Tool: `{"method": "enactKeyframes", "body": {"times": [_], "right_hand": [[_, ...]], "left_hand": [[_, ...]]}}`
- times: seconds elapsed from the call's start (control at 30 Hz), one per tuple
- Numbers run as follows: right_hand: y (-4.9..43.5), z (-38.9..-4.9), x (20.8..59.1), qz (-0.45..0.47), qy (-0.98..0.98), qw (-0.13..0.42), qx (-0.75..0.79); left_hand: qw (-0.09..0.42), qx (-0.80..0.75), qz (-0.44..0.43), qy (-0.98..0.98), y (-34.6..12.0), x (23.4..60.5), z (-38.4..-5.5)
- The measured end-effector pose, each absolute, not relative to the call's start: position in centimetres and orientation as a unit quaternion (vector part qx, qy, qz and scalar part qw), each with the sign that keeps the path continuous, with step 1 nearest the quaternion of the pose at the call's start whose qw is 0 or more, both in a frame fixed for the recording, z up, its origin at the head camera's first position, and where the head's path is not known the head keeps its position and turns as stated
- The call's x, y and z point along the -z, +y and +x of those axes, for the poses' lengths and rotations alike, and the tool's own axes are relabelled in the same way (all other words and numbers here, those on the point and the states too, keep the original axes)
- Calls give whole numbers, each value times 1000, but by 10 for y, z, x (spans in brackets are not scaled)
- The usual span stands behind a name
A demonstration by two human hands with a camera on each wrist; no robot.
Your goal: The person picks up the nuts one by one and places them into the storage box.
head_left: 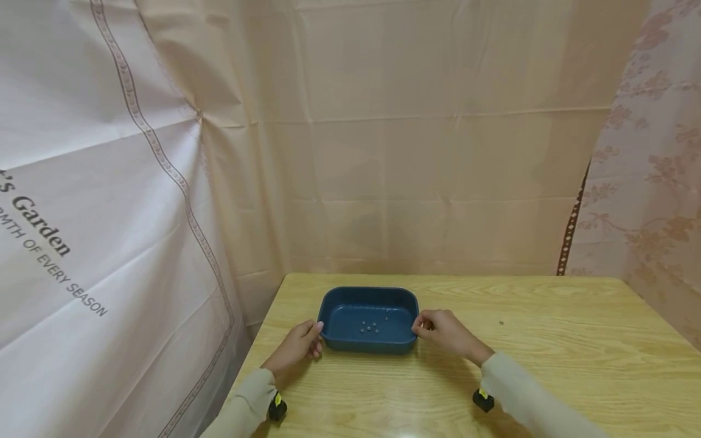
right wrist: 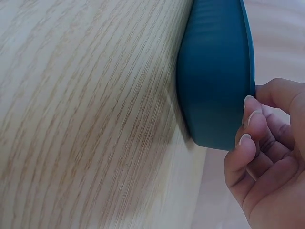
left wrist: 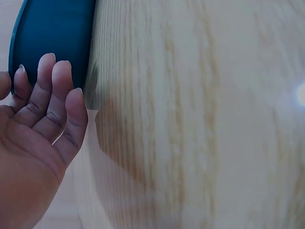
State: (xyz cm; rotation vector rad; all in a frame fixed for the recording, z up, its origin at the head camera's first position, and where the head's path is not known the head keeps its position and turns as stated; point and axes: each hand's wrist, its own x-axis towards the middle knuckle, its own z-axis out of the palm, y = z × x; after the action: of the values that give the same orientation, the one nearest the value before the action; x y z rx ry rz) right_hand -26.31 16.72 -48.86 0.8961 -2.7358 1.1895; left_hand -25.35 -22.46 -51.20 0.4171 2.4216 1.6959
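Note:
A dark blue rectangular tub (head_left: 369,349) with rounded corners rests on the wooden table. Several tiny metallic pieces (head_left: 369,328), too small to identify, lie scattered on its floor. My left hand (head_left: 298,344) grips the left end, thumb at the rim and the other fingers against the outer wall (left wrist: 52,33). At the opposite end, my right hand (head_left: 442,331) pinches the rim between thumb and fingertips (right wrist: 256,119). In the right wrist view the tub's outer side (right wrist: 214,81) stands close against the tabletop.
One more tiny piece (head_left: 501,323) lies on the wooden table (head_left: 558,340) to the right of the tub. A beige cloth (head_left: 416,152) hangs behind the table. A printed white cloth (head_left: 109,243) hangs at the left, a floral one (head_left: 652,182) at the right.

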Motion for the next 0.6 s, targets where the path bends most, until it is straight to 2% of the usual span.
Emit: {"method": "enactKeyframes", "body": {"times": [0.6], "right_hand": [[179,-261,486,273,-879,22,-391]], "left_hand": [[72,-561,141,812,-226,515,-256]]}}
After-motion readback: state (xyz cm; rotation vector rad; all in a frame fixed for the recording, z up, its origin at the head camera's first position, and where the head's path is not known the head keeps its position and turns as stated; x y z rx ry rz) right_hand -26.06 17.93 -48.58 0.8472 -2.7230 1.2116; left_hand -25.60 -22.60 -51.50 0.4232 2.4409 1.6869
